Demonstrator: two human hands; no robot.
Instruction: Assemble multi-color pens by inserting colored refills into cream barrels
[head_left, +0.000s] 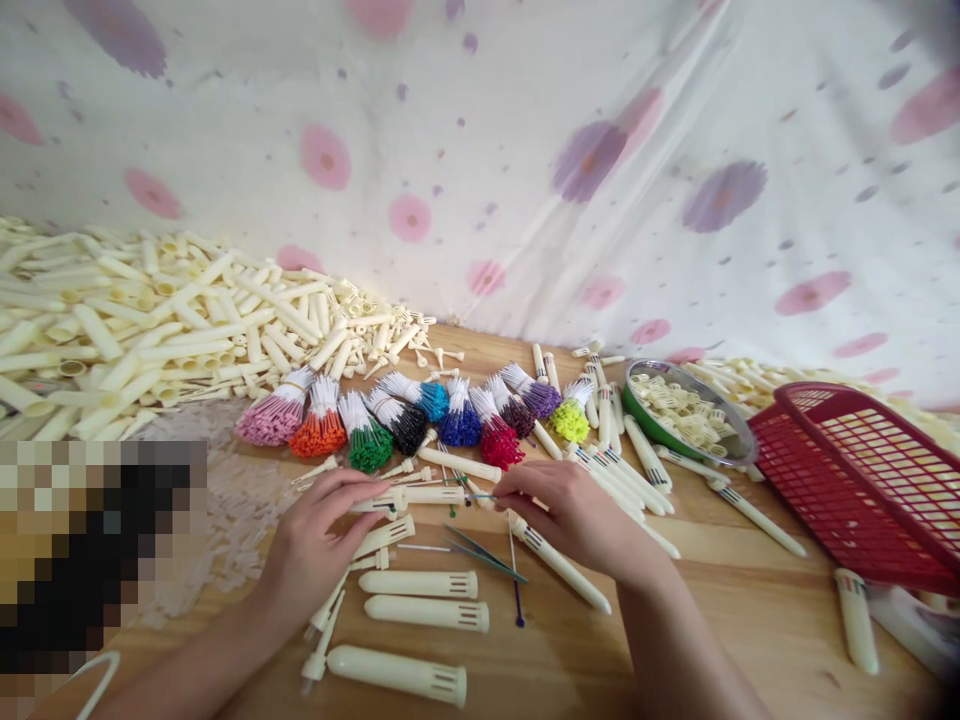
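My left hand [322, 530] is closed, thumb and fingers pinching a cream plastic pen part [435, 495] that points right. At its right end, my right hand [562, 510] pinches a thin bluish stick [481, 497], which looks like a pen refill; whether its tip is inside the part I cannot tell. Below the hands lie tweezers [487, 556] and a loose blue-tipped refill [518, 600]. Three slotted cream pen barrels [420, 584] rest in front. Bundled refills with coloured ends, such as green [369, 440] and red [501, 437], fan out behind the hands.
A big heap of cream tubes [150, 310] covers the back left. Right of the bundles stand a green-sided metal bowl [636, 412] of small cream parts and a tilted red plastic basket [810, 480]. Clear plastic pieces [217, 520] lie left; a flowered sheet [480, 150] hangs behind.
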